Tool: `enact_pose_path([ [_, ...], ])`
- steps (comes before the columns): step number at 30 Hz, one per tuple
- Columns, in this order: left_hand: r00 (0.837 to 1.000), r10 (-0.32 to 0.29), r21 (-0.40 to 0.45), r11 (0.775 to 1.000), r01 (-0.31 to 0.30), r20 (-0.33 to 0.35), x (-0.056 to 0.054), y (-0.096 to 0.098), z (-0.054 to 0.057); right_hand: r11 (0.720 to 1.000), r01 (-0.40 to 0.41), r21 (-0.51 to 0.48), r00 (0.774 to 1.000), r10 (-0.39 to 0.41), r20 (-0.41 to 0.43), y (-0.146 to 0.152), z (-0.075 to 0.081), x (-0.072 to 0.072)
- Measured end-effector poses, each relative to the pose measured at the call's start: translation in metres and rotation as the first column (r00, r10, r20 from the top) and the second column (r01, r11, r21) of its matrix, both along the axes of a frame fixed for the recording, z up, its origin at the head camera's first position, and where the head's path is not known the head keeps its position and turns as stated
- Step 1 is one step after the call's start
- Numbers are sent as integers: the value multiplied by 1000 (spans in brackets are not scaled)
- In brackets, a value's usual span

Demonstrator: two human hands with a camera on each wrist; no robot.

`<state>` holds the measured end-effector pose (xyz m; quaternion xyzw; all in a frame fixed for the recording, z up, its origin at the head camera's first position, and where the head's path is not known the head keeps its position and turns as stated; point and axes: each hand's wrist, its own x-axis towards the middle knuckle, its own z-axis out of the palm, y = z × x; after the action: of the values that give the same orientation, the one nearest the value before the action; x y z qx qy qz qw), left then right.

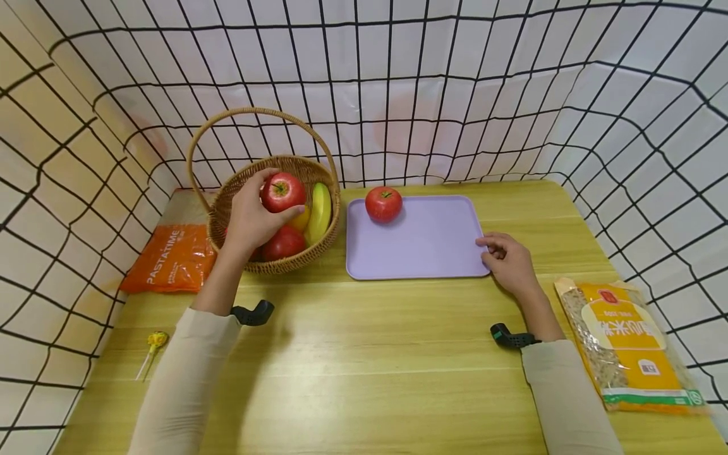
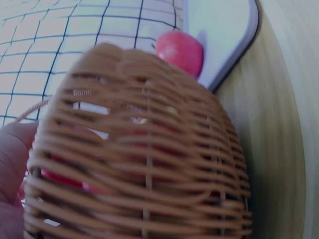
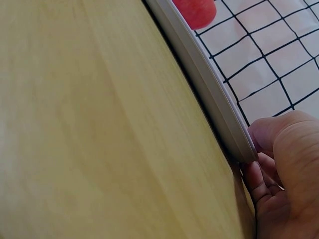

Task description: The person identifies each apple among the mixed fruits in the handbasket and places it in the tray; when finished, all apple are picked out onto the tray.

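My left hand (image 1: 252, 212) holds a red apple (image 1: 284, 192) between thumb and fingers, over the wicker basket (image 1: 273, 266). Under and beside it in the basket lie a yellow banana (image 1: 320, 213), another red fruit (image 1: 284, 243) and a yellow-orange fruit (image 1: 299, 218), partly hidden. In the left wrist view the basket's woven side (image 2: 144, 174) covers most of the held apple. My right hand (image 1: 508, 261) pinches the right edge of the lilac tray (image 1: 421, 246), its thumb at the rim in the right wrist view. A red tomato (image 1: 383, 204) sits at the tray's back left.
An orange pasta bag (image 1: 173, 256) lies left of the basket, partly behind it. Nearer on the left is a yellow lollipop (image 1: 157, 341). A yellow grain bag (image 1: 631, 341) lies at the right. The basket's tall handle (image 1: 256, 110) arches up; grid-patterned cloth walls surround the wooden table (image 1: 375, 366).
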<state>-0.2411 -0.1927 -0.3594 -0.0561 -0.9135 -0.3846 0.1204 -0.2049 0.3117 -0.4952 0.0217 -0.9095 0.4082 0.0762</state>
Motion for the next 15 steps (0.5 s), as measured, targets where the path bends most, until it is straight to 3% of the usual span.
enact_pose_path([
  [9,996,-51,86,995,58,-76,13,22,0,1000,-14,4,1000,14,-4,-1,1,0],
  [15,991,-109,170,978,120,-74,19,42,0,1000,-10,5,1000,10,-2,-2,3,1],
])
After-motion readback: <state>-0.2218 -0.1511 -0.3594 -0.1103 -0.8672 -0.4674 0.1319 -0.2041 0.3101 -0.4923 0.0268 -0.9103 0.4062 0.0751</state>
